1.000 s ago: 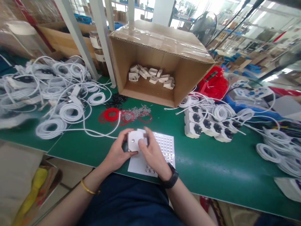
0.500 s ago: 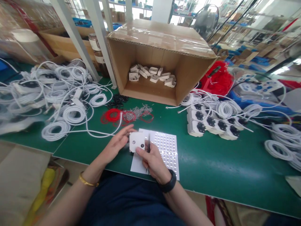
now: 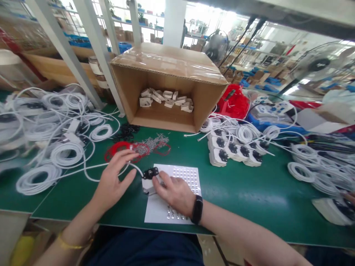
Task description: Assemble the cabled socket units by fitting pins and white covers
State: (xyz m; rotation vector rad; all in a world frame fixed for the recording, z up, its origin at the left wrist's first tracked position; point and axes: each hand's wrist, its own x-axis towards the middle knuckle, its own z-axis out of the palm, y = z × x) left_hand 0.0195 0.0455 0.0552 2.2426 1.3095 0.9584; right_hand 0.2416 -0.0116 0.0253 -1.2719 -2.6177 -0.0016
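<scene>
My right hand grips a small white socket box over the sheet, thumb and fingers against its right side. A black socket face is now on its upper side. A white cable runs from the box's left end toward the coils. My left hand is just left of the box, fingers stretched out and thumb apart, beside the cable. Beneath the box and right hand lies a white sheet with rows of clear round adhesive pads.
A cardboard box holding white housings opens toward me. Nearby lie screws, red rings and small black parts. Coiled white cables spread at left; socket boxes with cables stand at right.
The white box has turned from its flat side with round pads to its black socket side. My left hand has moved away leftward. The dark thin tool by my right hand no longer shows.
</scene>
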